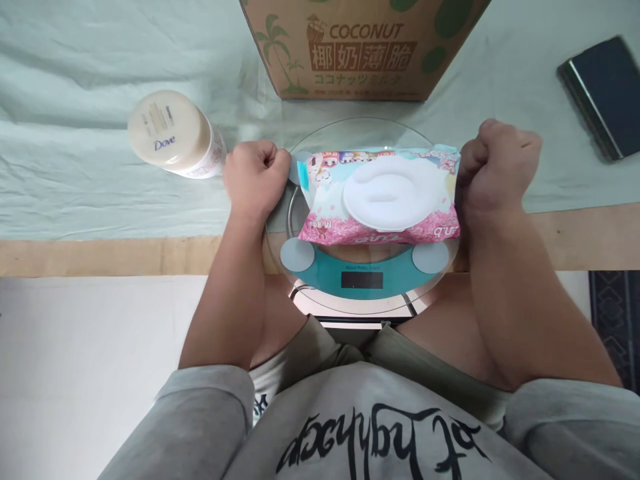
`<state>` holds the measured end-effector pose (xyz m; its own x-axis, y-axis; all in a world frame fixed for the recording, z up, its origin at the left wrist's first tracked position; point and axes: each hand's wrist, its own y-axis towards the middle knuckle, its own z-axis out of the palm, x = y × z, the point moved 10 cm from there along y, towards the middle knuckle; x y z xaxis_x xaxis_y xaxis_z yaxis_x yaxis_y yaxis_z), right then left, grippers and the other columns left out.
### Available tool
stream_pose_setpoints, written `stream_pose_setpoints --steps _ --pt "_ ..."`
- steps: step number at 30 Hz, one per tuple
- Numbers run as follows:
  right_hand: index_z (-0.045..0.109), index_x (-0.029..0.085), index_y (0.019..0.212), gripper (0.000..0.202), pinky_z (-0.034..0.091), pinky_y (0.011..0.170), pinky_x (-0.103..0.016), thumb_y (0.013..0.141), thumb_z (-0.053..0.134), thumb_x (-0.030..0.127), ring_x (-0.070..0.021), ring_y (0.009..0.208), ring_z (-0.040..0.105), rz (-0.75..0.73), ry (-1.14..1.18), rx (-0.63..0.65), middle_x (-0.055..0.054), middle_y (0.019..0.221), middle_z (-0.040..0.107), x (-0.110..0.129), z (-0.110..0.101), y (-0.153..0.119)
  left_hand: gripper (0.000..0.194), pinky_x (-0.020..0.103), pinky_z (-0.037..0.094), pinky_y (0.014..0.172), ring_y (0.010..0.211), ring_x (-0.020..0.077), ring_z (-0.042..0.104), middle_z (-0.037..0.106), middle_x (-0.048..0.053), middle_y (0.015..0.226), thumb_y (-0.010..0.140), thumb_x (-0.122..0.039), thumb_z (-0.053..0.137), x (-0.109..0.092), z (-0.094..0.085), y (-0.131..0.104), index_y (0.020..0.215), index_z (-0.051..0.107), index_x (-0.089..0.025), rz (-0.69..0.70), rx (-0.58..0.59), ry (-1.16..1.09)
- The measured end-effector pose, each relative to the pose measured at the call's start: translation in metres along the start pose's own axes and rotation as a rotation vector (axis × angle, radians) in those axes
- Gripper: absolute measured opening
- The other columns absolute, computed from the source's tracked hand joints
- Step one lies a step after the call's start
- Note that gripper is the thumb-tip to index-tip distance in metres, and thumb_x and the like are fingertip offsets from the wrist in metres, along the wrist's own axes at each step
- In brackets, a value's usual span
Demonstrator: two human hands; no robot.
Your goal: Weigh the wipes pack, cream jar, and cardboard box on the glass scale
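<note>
A pack of wet wipes, pink, white and blue with a white oval lid, lies on a round glass scale. The scale has a teal front panel with a dark display, and its front part overhangs the table edge. My left hand is closed in a fist against the table, close by the scale's left rim. On the other side my right hand is also a fist, right beside the pack's end; whether it touches the pack I cannot tell. Nothing shows in either fist.
A Dove jar stands just left of my left hand. Behind the scale rises a cardboard coconut box. A dark, flat rectangular object lies at the far right. The wooden table edge runs in front, below the pale green cloth.
</note>
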<state>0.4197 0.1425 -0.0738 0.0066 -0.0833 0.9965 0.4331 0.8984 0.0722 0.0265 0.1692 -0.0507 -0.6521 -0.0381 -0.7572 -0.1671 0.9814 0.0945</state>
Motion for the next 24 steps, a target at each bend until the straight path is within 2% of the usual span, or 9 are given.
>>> stream_pose_setpoints --steps 4,9,14,17,20,22,24 --pt "0.013 0.020 0.070 0.061 0.010 0.054 -0.026 0.095 0.068 0.028 -0.0017 0.058 0.006 -0.022 -0.038 0.037 0.004 0.063 -0.002 0.007 0.006 -0.003 0.050 0.042 0.022 0.069 0.067 0.0182 0.023 0.023 0.000 0.060 0.086 -0.022 0.075 0.000 -0.001 0.001 0.055 0.036 -0.023 0.030 0.004 -0.007" --pt "0.010 0.019 0.066 0.059 0.010 0.054 -0.027 0.088 0.064 0.027 -0.0016 0.055 0.007 -0.024 -0.054 0.068 0.002 0.062 0.000 0.015 0.011 -0.008 0.049 0.043 0.024 0.073 0.067 0.0191 0.025 0.025 0.001 0.061 0.086 -0.021 0.074 0.002 0.000 0.001 0.054 0.036 -0.024 -0.010 0.013 0.014" --pt "0.014 0.018 0.069 0.061 0.011 0.054 -0.024 0.098 0.067 0.029 -0.0009 0.057 0.007 -0.008 -0.131 0.100 0.005 0.061 0.002 0.007 0.011 -0.007 0.049 0.044 0.023 0.072 0.067 0.0194 0.025 0.028 0.001 0.056 0.085 -0.023 0.075 0.002 0.000 0.002 0.053 0.039 -0.024 0.006 -0.001 0.001" --pt "0.023 0.014 0.072 0.069 0.013 0.055 -0.016 0.109 0.072 0.045 0.0002 0.059 0.009 -0.025 -0.205 0.137 0.007 0.059 0.009 0.005 0.011 -0.002 0.048 0.044 0.022 0.071 0.067 0.0194 0.024 0.027 0.001 0.057 0.085 -0.024 0.073 0.001 -0.001 0.001 0.054 0.037 -0.024 0.018 -0.006 0.015" --pt "0.029 0.014 0.067 0.077 0.013 0.058 -0.020 0.106 0.077 0.061 -0.0003 0.060 0.016 -0.162 -0.248 0.170 0.004 0.058 0.019 0.034 0.016 -0.001 0.048 0.043 0.022 0.072 0.066 0.0180 0.026 0.024 0.000 0.061 0.086 -0.018 0.070 -0.002 -0.001 0.000 0.055 0.033 -0.023 -0.014 0.022 0.091" --pt "0.033 0.016 0.065 0.075 0.013 0.062 -0.026 0.099 0.081 0.063 -0.0020 0.060 0.020 -0.324 -0.243 0.186 0.002 0.060 0.025 0.073 0.023 -0.011 0.048 0.043 0.023 0.072 0.066 0.0168 0.027 0.025 0.000 0.062 0.088 -0.014 0.069 -0.005 0.000 -0.001 0.056 0.034 -0.022 -0.041 0.039 0.131" --pt "0.048 0.014 0.074 0.065 0.023 0.066 -0.027 0.096 0.083 0.064 -0.0046 0.066 0.034 -0.490 -0.246 0.270 -0.002 0.069 0.042 0.117 0.037 -0.031 0.049 0.042 0.023 0.072 0.067 0.0156 0.027 0.025 -0.001 0.062 0.090 -0.012 0.070 -0.009 -0.001 -0.002 0.056 0.036 -0.022 -0.062 0.041 0.151"
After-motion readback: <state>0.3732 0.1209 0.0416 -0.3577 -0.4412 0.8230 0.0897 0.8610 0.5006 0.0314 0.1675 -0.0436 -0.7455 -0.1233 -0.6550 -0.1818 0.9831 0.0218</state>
